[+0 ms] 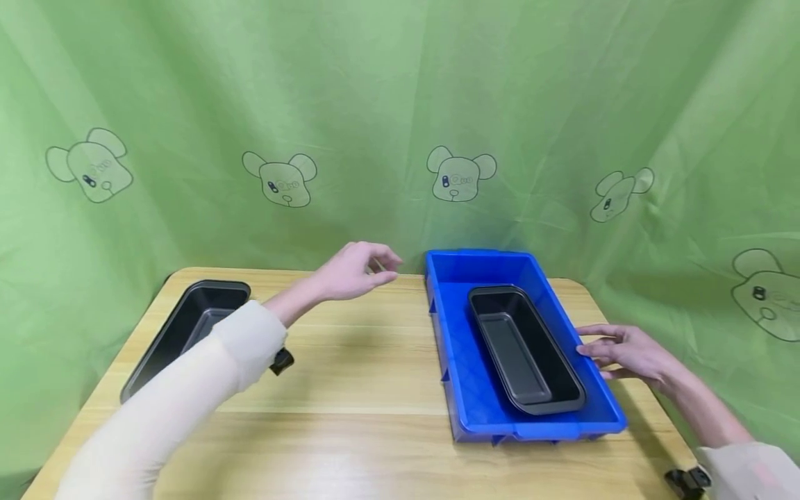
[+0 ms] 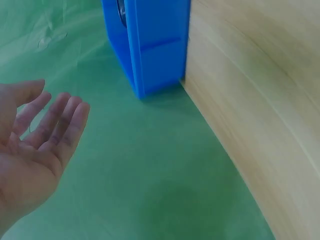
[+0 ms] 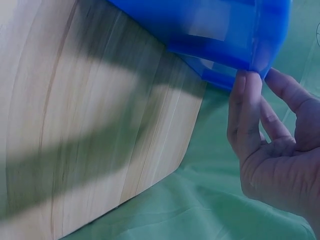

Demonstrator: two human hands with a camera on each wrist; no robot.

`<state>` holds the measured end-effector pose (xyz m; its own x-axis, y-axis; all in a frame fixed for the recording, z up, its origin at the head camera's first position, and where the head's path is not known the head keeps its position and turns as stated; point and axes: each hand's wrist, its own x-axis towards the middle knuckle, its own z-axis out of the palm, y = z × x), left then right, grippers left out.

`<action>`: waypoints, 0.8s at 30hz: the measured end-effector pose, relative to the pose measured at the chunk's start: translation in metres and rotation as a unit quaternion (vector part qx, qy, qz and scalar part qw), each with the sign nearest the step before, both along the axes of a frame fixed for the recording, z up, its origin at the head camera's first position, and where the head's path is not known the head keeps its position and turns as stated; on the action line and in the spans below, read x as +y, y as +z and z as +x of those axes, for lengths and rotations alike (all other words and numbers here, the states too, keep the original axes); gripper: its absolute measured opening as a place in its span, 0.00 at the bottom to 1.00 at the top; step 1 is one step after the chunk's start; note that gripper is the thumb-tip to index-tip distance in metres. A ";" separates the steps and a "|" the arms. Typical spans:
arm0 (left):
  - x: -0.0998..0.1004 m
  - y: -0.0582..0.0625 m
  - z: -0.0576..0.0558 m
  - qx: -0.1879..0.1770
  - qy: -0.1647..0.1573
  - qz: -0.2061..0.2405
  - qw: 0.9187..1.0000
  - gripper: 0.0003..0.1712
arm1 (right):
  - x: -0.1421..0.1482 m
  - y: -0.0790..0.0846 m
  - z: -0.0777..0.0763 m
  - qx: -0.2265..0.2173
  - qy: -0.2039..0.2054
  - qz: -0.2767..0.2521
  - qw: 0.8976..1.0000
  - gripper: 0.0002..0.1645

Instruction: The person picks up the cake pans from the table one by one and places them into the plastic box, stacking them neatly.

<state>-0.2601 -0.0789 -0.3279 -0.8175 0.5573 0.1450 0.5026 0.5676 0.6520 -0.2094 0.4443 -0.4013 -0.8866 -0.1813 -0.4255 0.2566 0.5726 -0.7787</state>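
The blue tray (image 1: 470, 355), at the right of the bench (image 1: 362, 444), is lightly pinched at its right rim by the right hand (image 1: 630, 354), the left hand (image 1: 353, 272) being held aloft, loosely spread; stiff, fairly light handling is expected, best gripped by both long rims lest the black pan (image 1: 515, 354) slide

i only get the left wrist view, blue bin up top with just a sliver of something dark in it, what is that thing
Observer: The head view shows a dark loaf pan lying inside the blue bin.
Operator: ok is anything touching the bin
Observer: Yes, the right hand has its fingertips on the bin's right rim.
Operator: any more pans
Observer: A second dark pan is on the left of the table, partly hidden by the left sleeve.
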 end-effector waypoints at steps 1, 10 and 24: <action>-0.006 0.000 0.002 0.001 0.006 0.002 1.000 0.17 | 0.000 0.000 0.000 0.003 -0.001 0.002 1.000 0.40; -0.059 -0.002 0.016 0.019 0.062 0.004 0.998 0.16 | -0.005 -0.004 0.007 0.042 -0.021 0.036 0.998 0.40; -0.132 -0.009 0.048 0.021 0.137 -0.008 0.990 0.16 | -0.014 -0.018 0.021 0.120 -0.067 0.058 0.989 0.37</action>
<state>-0.2121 -0.2108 -0.3369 -0.9317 0.3181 0.1751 0.3549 0.6960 0.6242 -0.1889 0.4300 -0.4189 -0.9775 -0.0174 -0.2102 0.1517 0.6342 -0.7581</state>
